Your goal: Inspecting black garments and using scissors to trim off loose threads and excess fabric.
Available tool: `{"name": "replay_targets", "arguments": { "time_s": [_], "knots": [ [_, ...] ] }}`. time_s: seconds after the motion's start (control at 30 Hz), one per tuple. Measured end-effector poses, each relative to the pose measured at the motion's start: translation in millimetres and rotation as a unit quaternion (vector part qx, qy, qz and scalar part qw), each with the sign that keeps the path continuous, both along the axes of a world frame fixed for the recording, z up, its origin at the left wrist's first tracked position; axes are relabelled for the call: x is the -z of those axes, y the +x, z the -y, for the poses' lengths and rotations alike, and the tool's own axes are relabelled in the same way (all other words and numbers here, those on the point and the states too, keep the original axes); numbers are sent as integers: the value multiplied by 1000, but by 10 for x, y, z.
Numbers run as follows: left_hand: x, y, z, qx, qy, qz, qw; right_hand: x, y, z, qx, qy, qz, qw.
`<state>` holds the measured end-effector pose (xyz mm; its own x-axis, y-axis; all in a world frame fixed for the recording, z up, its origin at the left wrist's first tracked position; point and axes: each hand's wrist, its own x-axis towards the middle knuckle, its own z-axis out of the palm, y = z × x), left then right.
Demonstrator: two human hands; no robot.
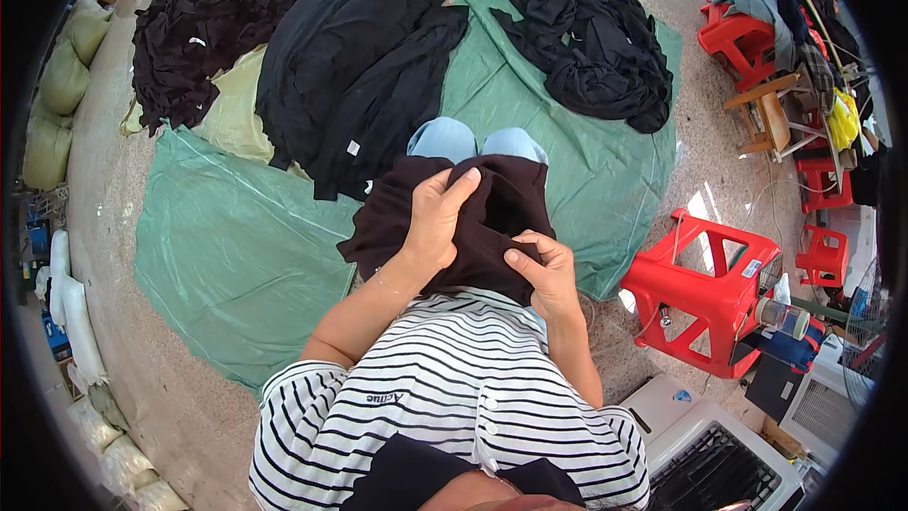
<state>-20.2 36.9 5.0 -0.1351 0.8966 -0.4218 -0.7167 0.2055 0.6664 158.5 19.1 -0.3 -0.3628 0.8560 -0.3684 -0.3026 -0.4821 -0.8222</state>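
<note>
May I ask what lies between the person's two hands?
Dark maroon fabric spans the gap, pinched by the left hand and right hand, in the head view.

A dark maroon-brown cloth (478,251) lies soft and creased across the lap of the person (430,360) there. Right of its middle it gapes in a shadowy opening (506,213); its left edge spreads loose and uneven.

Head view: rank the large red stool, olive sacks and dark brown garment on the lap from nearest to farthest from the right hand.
From the right hand:
1. Dark brown garment: in its grip.
2. Large red stool: to the right.
3. Olive sacks: far left.
</note>
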Motion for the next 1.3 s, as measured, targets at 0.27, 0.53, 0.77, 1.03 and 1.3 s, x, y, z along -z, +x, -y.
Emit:
{"name": "replay_targets", "arguments": {
  "time_s": [0.27,0.53,0.77,1.03,1.3],
  "knots": [
    [206,36,106,91,31,-243,965,-109,-44,-11,147,-25,-78,986],
    [175,-77,130,198,60,-242,948,-107,-131,-79,1,307,232,923],
    [167,-208,126,268,46,-173,947,-113,-231,-59,21,448,350,822],
    [77,-256,143,290,79,-233,925,-98,-250,-15,45,483,361,797],
    [218,-110,294,229,126,-347,901,-65,-241,-27,36,459,354,814]
  ]
}}
